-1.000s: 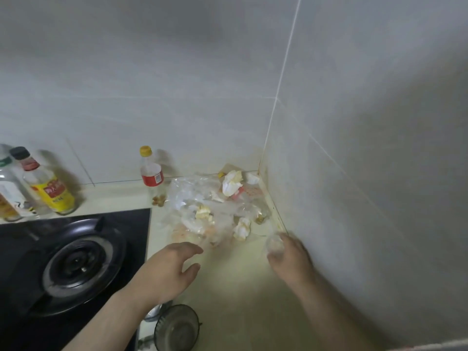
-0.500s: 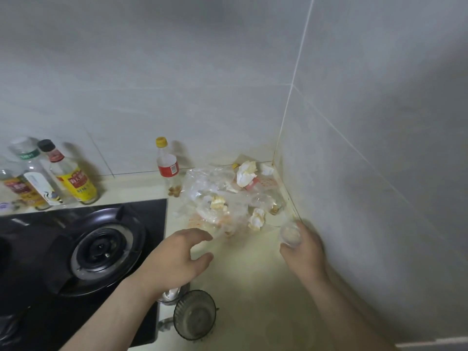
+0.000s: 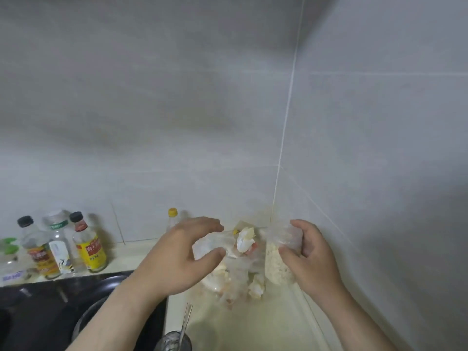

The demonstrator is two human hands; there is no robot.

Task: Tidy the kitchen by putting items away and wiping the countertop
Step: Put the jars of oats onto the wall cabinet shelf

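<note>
Left hand [image 3: 182, 254] hovers wide and empty over the pile [image 3: 235, 272] of crumpled bags in the counter [image 3: 253, 323] corner; right hand [image 3: 312, 259] grips a bag [image 3: 277, 264] of pale crumbs beside it. Likely light, limp, slippery: pinch the gathered tops

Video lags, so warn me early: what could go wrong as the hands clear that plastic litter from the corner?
The right hand grips the small clear bag of pale crumbs; I cannot tell if it is sealed, so tilting might spill crumbs on the countertop.
The left hand hovers just in front of the yellow-capped bottle; a wide grab at the plastic pile could topple it.
The glass stands near the left forearm; pulling back might catch it.
</note>
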